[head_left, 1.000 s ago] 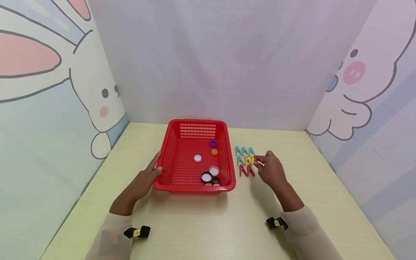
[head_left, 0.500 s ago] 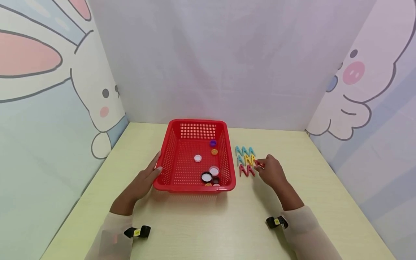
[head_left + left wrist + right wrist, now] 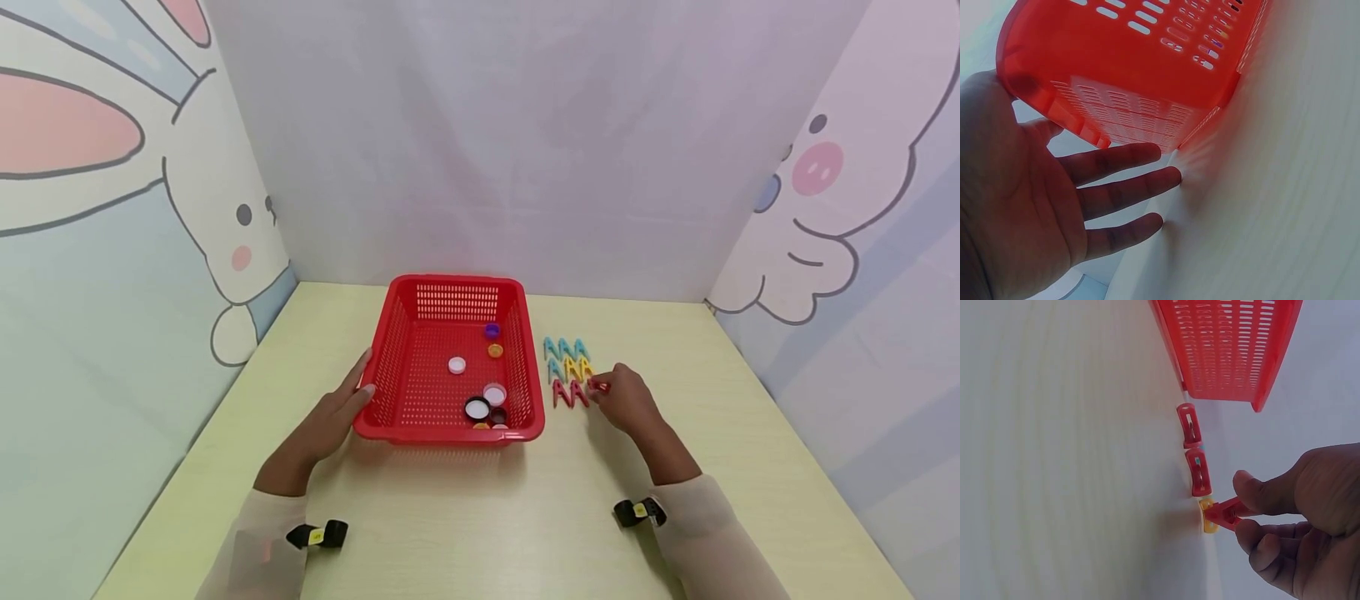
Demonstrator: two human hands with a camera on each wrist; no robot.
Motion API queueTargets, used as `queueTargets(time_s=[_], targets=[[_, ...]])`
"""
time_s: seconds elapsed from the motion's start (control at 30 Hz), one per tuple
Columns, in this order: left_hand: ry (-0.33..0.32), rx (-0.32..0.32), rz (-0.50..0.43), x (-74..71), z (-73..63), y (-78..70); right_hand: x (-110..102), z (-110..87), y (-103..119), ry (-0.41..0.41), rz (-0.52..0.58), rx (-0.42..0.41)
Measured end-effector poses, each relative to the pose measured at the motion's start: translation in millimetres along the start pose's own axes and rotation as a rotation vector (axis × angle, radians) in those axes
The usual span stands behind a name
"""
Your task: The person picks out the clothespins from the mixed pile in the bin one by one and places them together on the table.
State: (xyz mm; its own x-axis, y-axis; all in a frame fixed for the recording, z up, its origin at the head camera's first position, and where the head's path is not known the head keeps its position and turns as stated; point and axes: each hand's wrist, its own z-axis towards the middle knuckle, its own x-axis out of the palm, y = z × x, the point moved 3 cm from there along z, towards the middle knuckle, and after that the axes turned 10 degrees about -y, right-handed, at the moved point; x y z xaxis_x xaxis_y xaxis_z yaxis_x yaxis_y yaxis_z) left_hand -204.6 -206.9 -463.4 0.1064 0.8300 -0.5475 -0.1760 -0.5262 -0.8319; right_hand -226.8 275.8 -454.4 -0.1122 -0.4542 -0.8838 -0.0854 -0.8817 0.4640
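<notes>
A red plastic basket [image 3: 456,435] stands on the table with several bottle caps inside, among them a white cap [image 3: 457,365] and a black-rimmed one [image 3: 477,408]. My left hand [image 3: 330,421] rests against the basket's left side, thumb at the rim; in the left wrist view its fingers [image 3: 1129,194] are straight. Right of the basket, small clothespins lie in rows: blue [image 3: 566,348], yellow [image 3: 572,370] and red [image 3: 560,393]. Between thumb and fingers my right hand [image 3: 624,398] pinches a red clothespin [image 3: 1229,512] at the right end of the front row, close to the table.
The pale wooden tabletop [image 3: 450,525] runs up to a white back wall [image 3: 525,167]. Side panels with cartoon animals [image 3: 225,208] flank it left and right. Black cameras [image 3: 322,534] are strapped to both wrists.
My right hand has moved slightly toward me with the red clothespin, from beside the yellow ones to the end of the red row. The left hand and basket have stayed put.
</notes>
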Motion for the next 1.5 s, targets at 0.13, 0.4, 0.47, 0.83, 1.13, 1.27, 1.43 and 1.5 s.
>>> queueTargets(time_s=[0.13,0.4,0.47,0.83,1.13,1.27,1.43,1.5], targets=[[-0.003,0.007,-0.006,0.6,0.5,1.0,1.5,-0.4,-1.3,0.018,-0.007,-0.011],[-0.003,0.004,-0.011,0.5,0.8,2.5,2.2,-1.4,-2.2,0.043,-0.008,-0.005],[-0.001,0.0,-0.012,0.5,0.9,2.9,2.2,-1.4,-2.6,0.047,-0.011,-0.007],[-0.002,0.0,-0.008,-0.5,-0.6,1.5,3.2,-2.9,-7.0,0.057,-0.062,-0.064],[-0.006,0.003,0.003,-1.6,-0.7,0.3,2.1,-4.5,-6.3,0.105,-0.07,0.015],[-0.005,0.001,0.01,-2.1,-1.7,0.5,3.2,-4.7,-5.5,0.112,-0.071,0.021],[-0.001,-0.008,0.004,-1.8,-2.6,1.0,3.8,-4.0,-5.4,0.109,-0.077,0.021],[-0.001,-0.011,-0.001,-1.8,-2.4,1.6,3.6,-3.7,-5.3,0.102,-0.081,0.019]])
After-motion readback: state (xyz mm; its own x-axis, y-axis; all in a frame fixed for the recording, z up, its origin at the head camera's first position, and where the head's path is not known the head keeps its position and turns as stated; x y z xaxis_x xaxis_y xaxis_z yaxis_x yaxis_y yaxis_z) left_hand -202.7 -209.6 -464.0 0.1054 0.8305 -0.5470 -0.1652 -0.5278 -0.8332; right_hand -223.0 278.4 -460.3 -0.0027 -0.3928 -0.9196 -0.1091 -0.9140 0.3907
